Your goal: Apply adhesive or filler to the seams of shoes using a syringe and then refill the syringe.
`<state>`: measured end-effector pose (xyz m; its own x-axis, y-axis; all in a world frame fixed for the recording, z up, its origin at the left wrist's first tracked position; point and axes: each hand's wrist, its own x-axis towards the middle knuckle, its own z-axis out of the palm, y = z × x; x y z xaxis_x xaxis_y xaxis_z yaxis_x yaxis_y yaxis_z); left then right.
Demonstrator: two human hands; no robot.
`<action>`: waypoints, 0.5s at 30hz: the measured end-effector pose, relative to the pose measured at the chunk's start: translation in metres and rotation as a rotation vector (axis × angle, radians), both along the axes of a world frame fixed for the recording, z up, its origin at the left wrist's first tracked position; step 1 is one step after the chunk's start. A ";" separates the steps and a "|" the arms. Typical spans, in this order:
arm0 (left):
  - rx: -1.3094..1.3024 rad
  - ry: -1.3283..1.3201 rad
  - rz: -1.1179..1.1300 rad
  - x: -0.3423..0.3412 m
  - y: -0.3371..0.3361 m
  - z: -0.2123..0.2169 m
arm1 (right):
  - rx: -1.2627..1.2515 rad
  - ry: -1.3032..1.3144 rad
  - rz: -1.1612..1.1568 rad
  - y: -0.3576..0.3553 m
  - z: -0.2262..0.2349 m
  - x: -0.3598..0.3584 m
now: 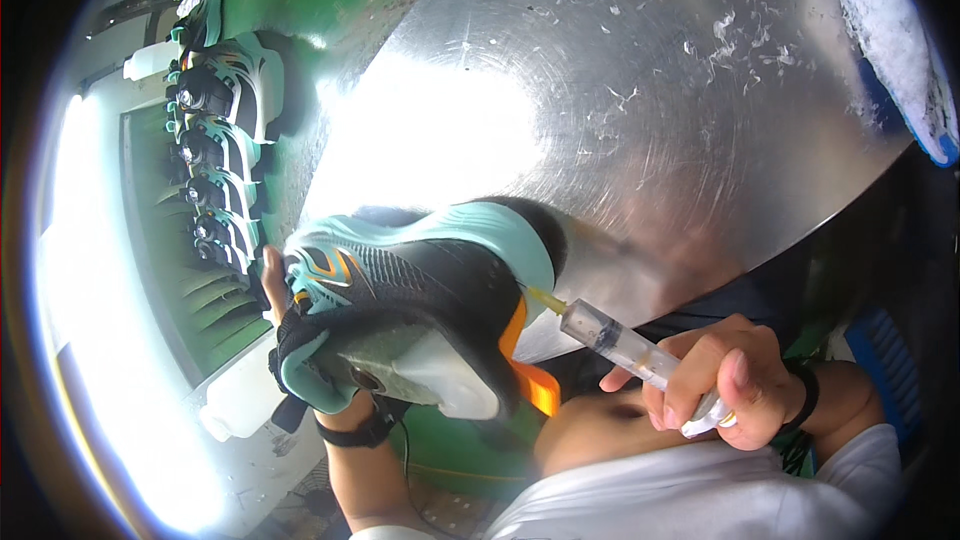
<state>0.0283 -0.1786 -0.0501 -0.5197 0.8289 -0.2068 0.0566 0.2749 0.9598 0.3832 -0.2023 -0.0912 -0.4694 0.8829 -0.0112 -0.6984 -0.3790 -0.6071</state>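
Note:
A black and teal sneaker (410, 275) is held up over the near edge of the metal table, sole away from me. A pale, translucent shoe last (430, 360) fills its opening, and an orange pull tab (535, 385) hangs at the heel. My left hand (273, 283) grips the sneaker from the left; most of its fingers are hidden behind the shoe. My right hand (725, 380) is closed around a clear syringe (622, 342). The syringe's yellowish tip (545, 300) points at the heel, close to where upper and sole meet; whether the needle touches cannot be told.
Similar sneakers (215, 150) stand in a row along the green surface (310, 0) at the left. Scraps of white residue lie on the metal table (640, 120). White fluffy material (890, 20) sits at the far right. A blue crate (885, 360) is beyond my right arm.

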 end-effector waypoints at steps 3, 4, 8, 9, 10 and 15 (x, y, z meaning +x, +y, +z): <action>-0.063 0.036 0.071 0.010 -0.032 -0.006 | 0.102 -0.018 -0.020 0.006 -0.006 -0.007; -0.083 0.052 0.101 0.005 -0.036 -0.004 | 0.200 -0.046 -0.075 0.006 -0.007 -0.010; -0.129 0.031 0.077 0.013 -0.029 -0.009 | 0.425 -0.172 -0.116 0.008 -0.010 -0.012; -0.146 0.021 0.071 0.015 -0.024 -0.013 | 0.412 -0.167 -0.114 0.009 -0.011 -0.012; -0.162 0.011 0.065 0.017 -0.031 -0.011 | 0.488 -0.224 -0.110 0.011 -0.011 -0.011; -0.215 -0.066 0.029 0.026 -0.061 -0.002 | 0.590 -0.345 -0.125 0.009 -0.014 -0.010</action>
<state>0.0539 -0.2392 -0.0524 -0.5226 0.7468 -0.4112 -0.0153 0.4741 0.8804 0.3730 -0.1938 -0.1052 -0.4196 0.8347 0.3567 -0.4452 0.1532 -0.8822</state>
